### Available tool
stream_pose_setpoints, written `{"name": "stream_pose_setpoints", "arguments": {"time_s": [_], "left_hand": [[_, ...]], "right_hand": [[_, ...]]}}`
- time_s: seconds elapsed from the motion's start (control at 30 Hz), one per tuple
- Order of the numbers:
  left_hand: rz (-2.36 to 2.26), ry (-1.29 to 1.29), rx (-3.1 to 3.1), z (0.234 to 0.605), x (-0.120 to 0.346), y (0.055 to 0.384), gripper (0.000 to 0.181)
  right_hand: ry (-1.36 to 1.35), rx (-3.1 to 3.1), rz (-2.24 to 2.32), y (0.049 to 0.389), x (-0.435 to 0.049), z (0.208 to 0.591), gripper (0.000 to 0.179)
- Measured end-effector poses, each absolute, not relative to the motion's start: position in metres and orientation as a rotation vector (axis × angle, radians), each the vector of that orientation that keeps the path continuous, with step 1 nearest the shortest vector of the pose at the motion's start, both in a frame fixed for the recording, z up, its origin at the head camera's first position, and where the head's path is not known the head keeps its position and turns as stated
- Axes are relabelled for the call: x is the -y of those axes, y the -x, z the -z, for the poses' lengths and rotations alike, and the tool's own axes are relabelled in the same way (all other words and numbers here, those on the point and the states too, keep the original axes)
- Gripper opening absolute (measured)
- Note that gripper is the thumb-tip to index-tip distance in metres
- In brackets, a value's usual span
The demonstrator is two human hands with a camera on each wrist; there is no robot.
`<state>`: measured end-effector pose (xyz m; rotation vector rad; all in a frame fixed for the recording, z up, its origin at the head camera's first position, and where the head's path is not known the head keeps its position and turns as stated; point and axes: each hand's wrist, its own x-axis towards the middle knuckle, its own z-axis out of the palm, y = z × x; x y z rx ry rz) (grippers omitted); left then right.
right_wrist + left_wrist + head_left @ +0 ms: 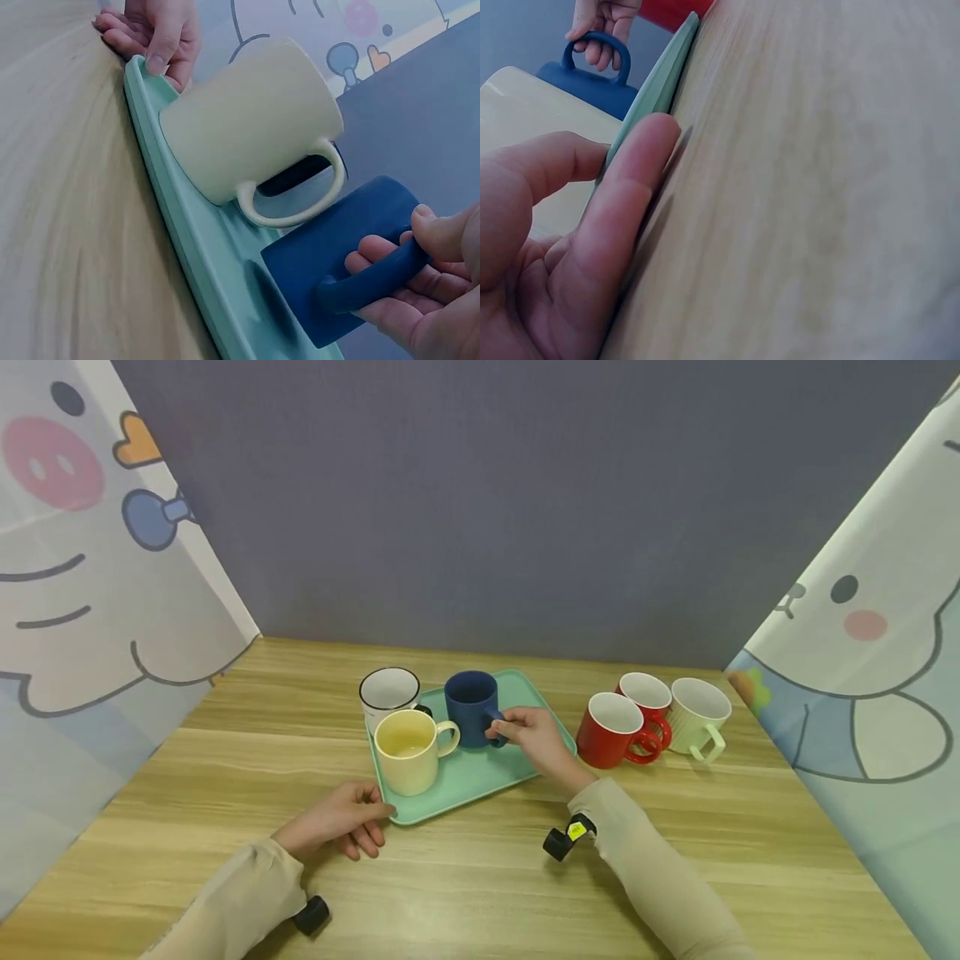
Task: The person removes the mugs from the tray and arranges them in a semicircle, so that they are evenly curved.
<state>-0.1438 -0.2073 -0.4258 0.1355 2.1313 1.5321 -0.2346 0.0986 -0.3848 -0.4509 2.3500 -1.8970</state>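
Observation:
My right hand grips the handle of a dark blue mug. Upright over the back half of a mint-green tray, the mug casts a shadow in the right wrist view and seems slightly off the surface. My left hand pinches the tray's near left corner, thumb on the rim and a finger against the outside in the left wrist view. A pale yellow mug stands on the tray near that corner. Behind it is a white mug with a black rim, its base hidden.
Right of the tray stand a red mug, a second red mug partly behind it, and a pale green ribbed mug. The red mug in front sits close to the tray's right edge. A grey panel rises behind the wooden table.

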Motion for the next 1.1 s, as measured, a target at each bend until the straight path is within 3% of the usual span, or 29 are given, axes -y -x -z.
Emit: {"name": "stream_pose_setpoints", "arguments": {"time_s": [1.1], "left_hand": [[-1.527,-0.139,-2.128,0.427,0.209,0.146,0.025]], "right_hand": [[0.462,-2.417,2.218,0.225,-0.191,0.316,0.027]]}}
